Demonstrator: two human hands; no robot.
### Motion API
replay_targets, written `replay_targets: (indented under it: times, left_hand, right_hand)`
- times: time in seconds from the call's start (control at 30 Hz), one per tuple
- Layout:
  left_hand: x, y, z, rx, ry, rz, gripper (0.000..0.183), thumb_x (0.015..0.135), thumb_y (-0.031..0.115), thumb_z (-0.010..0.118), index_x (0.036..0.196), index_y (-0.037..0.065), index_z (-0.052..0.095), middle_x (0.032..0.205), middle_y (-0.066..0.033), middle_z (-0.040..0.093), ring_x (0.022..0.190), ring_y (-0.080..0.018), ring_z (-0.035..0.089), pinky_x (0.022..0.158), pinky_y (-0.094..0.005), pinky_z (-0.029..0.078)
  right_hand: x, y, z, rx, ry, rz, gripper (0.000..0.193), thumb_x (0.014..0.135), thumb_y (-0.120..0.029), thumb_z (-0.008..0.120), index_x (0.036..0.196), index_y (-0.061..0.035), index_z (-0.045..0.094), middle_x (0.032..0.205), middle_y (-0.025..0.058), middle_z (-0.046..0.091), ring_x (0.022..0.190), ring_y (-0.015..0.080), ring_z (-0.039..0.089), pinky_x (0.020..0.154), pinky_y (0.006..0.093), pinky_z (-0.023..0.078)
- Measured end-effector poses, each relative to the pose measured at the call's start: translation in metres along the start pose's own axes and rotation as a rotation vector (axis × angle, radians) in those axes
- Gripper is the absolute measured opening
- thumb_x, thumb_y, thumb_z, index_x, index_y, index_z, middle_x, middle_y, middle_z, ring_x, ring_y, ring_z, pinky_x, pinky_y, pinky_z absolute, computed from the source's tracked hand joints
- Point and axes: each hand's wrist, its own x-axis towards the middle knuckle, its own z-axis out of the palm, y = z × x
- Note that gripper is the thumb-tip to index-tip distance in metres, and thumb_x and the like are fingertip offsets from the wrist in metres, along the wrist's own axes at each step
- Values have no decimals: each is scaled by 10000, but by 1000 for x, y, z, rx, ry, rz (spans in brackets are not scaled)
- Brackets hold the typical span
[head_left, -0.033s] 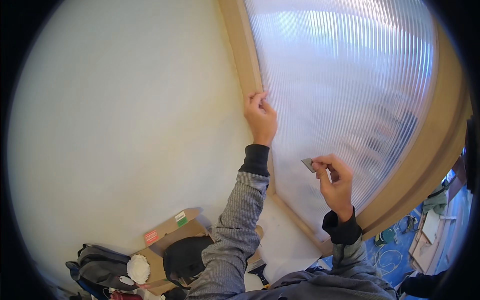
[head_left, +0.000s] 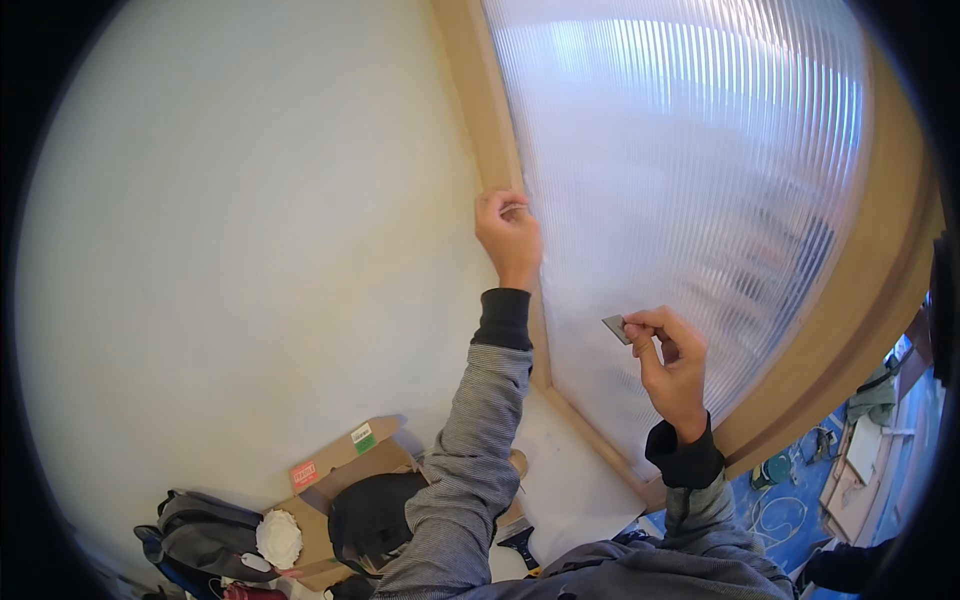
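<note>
Small flat grey metal blade [head_left: 615, 328]'s pinched in the right hand [head_left: 675, 367]; left hand [head_left: 508, 237]'s curled at the pale wooden frame [head_left: 484, 100], can't be told if anything's held.

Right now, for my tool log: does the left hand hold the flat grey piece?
No, the right hand pinches the flat grey piece.

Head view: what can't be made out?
Head view:
What, if anything, the left hand pinches: hidden by its fingers.
Gripped end of the flat grey piece: covered by right hand.
What lies behind the ribbed panel: blurred by its ribs.
Wooden frame: top cut by upper edge.
</note>
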Motion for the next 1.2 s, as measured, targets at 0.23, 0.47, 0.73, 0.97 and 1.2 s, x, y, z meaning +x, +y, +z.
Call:
replay_targets:
  times: [0.23,0.47,0.73,0.97,1.2]
  left_hand:
    - [-7,0,-22,-264,-72,-136,115,976,78,644,947,-30,614,1116,-154,669,996,-190,680,889,-298,540]
    - [-124,103,-96,-440,-438,-447,392,1007,224,636,1275,-61,613,1174,-146,671,960,-179,676,830,-300,533]
    - [-165,128,-104,-312,-389,-505,179,944,83,693,1051,-62,697,931,-99,719,868,-143,674,784,-246,525]
    - [-185,102,-103,-648,-415,-527,143,992,81,594,1046,-41,643,937,-95,659,862,-142,564,780,-266,424]
    - [-228,162,-76,-459,-372,-629,123,1028,108,527,959,18,575,880,-54,587,797,-131,507,740,-271,426]
  right_hand:
    - [-2,12,-2,-98,-15,46,79,889,54,667,958,25,692,756,47,655,647,76,572,557,234,404]
    - [-12,-3,3,80,-7,82,120,879,37,690,992,-3,701,814,65,698,720,96,631,650,256,504]
    - [-35,-19,-1,-39,-168,-71,189,900,-35,676,1087,-11,677,943,124,710,828,243,707,718,338,552]
    - [-63,-29,-40,-105,-188,-144,160,943,-44,639,1101,-23,639,862,129,625,758,308,628,665,388,495]
    - [-100,-33,-64,-174,-240,-182,129,970,-90,592,1073,-14,587,910,154,596,780,350,613,676,414,492]
